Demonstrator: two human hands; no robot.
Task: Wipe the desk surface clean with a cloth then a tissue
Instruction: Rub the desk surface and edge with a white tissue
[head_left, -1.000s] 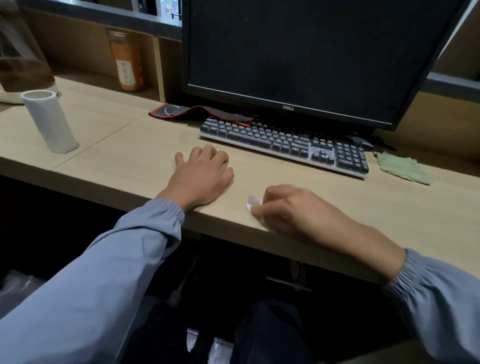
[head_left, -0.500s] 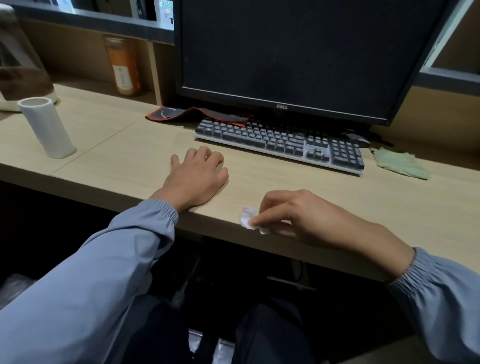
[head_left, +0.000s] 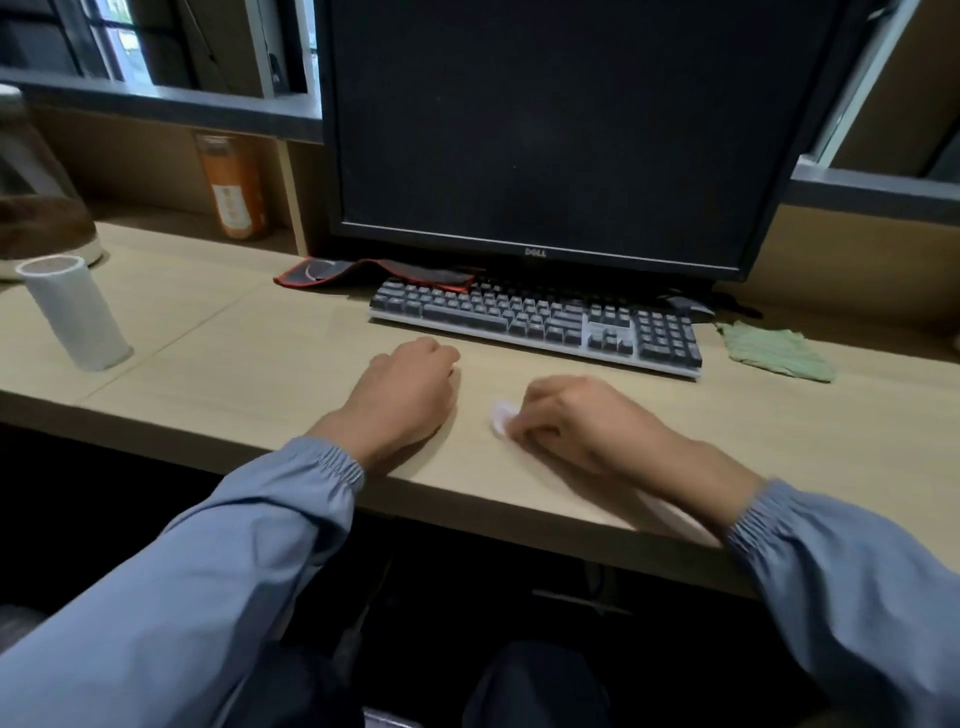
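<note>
I am looking down through the head camera at a wooden desk (head_left: 208, 364). The right hand (head_left: 582, 421) pinches a small white tissue (head_left: 500, 415) and presses it on the desk, near the front edge. The picture is blurry there, so I cannot tell which fingers do the pinching. The left hand (head_left: 405, 395) rests on the desk just beside it, fingers curled in, with nothing in it that I can see.

The green cloth (head_left: 774, 353) lies flat by the right end of the keyboard (head_left: 535, 322), well apart from both hands. So I think the cloth part is done and this is the tissue part.

The tissue looks very light, soft and thin. I think it will rip or roll into bits if it is rubbed hard. It is scrunched into a little ball, so only a tiny patch touches the wood. I would hold it at the top with the fingertips and push down gently. A white roll (head_left: 72, 312) stands far to the left, maybe for more tissue.
</note>
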